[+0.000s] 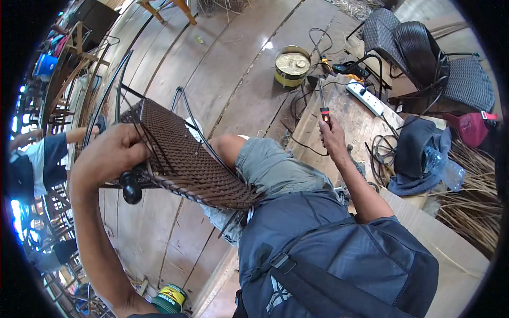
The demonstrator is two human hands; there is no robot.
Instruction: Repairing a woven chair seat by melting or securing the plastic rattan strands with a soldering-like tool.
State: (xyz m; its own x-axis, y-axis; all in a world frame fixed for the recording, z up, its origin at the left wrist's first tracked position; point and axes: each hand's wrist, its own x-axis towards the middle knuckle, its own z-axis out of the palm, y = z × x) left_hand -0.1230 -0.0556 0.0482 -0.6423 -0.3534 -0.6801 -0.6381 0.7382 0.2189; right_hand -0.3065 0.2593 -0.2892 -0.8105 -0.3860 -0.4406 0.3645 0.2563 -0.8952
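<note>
A dark brown woven wicker chair part [191, 153] on a black metal frame rests tilted across my lap. My left hand [108, 156] is closed on its upper left edge, where several loose strands stick out; the fingertips are partly hidden. Just below that hand is a black rounded knob [131, 188]. Out to the right, over the wooden bench, my right hand [333, 137] grips a screwdriver [324, 112] by its red and black handle. Its thin metal shaft points away from me, apart from the wicker.
A yellow tin [289, 78] with pale contents stands on the plank floor. On the wooden bench [323, 151] lie a white power strip [365, 99] and cables. Dark cloth [416, 153], a plastic bottle [445, 167] and woven chairs [466, 85] crowd the right. Another person [40, 161] is at far left.
</note>
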